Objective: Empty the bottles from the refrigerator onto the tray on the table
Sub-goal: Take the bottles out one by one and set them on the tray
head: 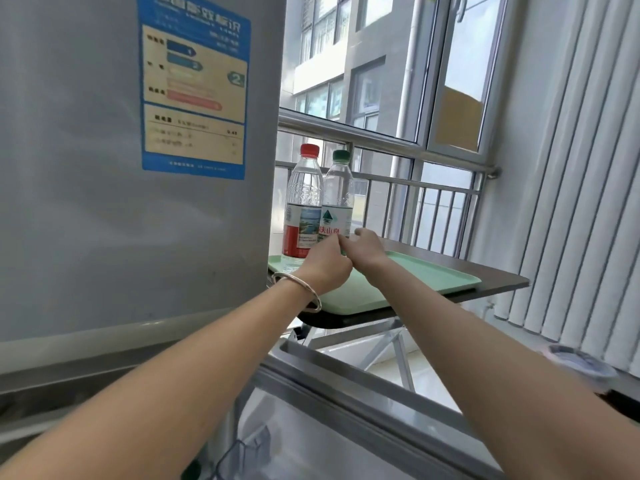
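Observation:
Two clear water bottles stand upright side by side on the left end of a pale green tray (pixel 429 278) on the dark table (pixel 498 275). One is a red-capped bottle (pixel 302 199) with a red label. To its right is a green-capped bottle (pixel 338 192). My right hand (pixel 365 249) wraps the lower part of the green-capped bottle, thumb in front and fingers on its right side. My left hand (pixel 325 268), a bangle on its wrist, is curled just in front of the two bottles' bases with its thumb against the green-capped bottle's label. Its fingers are hidden.
The grey refrigerator (pixel 104 168), with a blue energy label, fills the left. Its open lower door (pixel 346 382) juts out under my arms. Behind the table are a metal window railing (pixel 415 181) and windows. White vertical blinds (pixel 571 202) hang at the right.

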Demonstrator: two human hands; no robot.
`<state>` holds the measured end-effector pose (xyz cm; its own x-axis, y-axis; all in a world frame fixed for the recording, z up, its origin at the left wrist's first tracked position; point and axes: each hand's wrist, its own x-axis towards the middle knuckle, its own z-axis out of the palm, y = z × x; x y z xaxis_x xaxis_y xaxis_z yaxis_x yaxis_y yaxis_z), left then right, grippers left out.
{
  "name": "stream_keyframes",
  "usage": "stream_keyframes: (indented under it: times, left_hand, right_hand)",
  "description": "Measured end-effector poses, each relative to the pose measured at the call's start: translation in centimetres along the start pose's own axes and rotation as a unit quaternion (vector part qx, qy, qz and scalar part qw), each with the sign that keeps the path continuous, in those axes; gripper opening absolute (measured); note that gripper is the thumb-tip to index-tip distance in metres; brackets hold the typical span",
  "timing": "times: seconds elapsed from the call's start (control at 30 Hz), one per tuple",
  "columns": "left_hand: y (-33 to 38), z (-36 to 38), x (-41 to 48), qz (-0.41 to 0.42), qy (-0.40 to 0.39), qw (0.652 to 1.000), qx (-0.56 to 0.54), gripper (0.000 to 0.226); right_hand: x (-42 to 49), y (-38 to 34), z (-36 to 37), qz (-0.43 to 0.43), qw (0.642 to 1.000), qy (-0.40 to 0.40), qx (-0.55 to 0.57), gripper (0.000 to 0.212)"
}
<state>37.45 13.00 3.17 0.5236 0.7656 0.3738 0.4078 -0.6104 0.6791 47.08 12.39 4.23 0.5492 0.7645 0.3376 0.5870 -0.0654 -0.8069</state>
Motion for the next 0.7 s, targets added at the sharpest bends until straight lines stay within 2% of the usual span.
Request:
stream_keyframes:
  times: [0.13, 0.2, 0.37, 0.47, 0.57, 0.63, 0.7]
  left_hand:
    - [0.9, -1.5, -2.5, 0.049, 0.006, 0.996, 0.069, 0.057]
    - [1.0, -2.2, -4.1, 0.084, 0.008, 0.991, 0.108, 0.063]
    - [0.1, -4.1, -9.8, 0.138, -0.035, 0.957, 0.253, 0.077]
    - [-1.2, -5.1, -12.9, 0.136, -0.047, 0.941, 0.305, 0.082]
    - [-2.8, -6.0, -15.9, 0.12, -0.052, 0.942, 0.309, 0.087]
    - [-4.4, -6.9, -17.8, 0.112, -0.066, 0.943, 0.306, 0.088]
    - [-6.3, -7.5, -19.2, 0.103, -0.075, 0.942, 0.311, 0.088]
  right_hand:
    - [-3.1, -0.5, -1.0, -0.051, 0.997, 0.008, -0.064, 0.055]
    - [-4.8, -1.0, -1.4, -0.08, 0.99, 0.007, -0.117, 0.06]
    - [-10.9, -1.9, -1.6, -0.184, 0.943, 0.003, -0.276, 0.077]
    - [-14.0, -2.4, -0.8, -0.178, 0.924, -0.041, -0.335, 0.091]
    - [-16.4, -2.7, 1.1, -0.176, 0.911, -0.079, -0.363, 0.097]
    - [-18.3, -3.1, 3.0, -0.184, 0.906, -0.093, -0.371, 0.096]
    - [-19.9, -3.2, 4.8, -0.196, 0.899, -0.09, -0.38, 0.085]
